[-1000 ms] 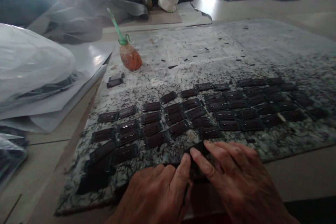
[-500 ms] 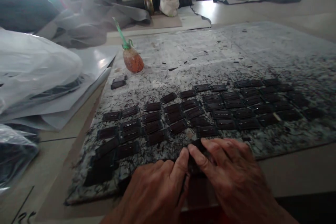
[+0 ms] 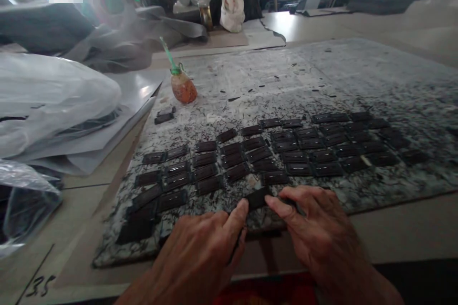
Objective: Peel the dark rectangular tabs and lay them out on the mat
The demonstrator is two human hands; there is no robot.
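Observation:
Near the front edge of a speckled board (image 3: 322,71), my left hand (image 3: 200,252) and my right hand (image 3: 315,233) rest knuckles up, close together. Between their forefingers lies a small dark rectangular piece (image 3: 258,197), touched by both fingertips. The left hand's other fingers are curled under; the right hand's fingers lie bent over the board. Beyond the hands, rows of several dark glossy rectangular pieces (image 3: 286,145) lie across the board.
An orange squeeze bottle with a green nozzle (image 3: 182,84) stands at the board's far left, two loose dark pieces (image 3: 164,115) near it. White plastic bags and sheets (image 3: 53,100) pile up on the left. A white bag (image 3: 232,2) stands at the back.
My hands have drawn slightly apart, so the dark piece between the forefingers now shows on the board. The camera has tilted upward.

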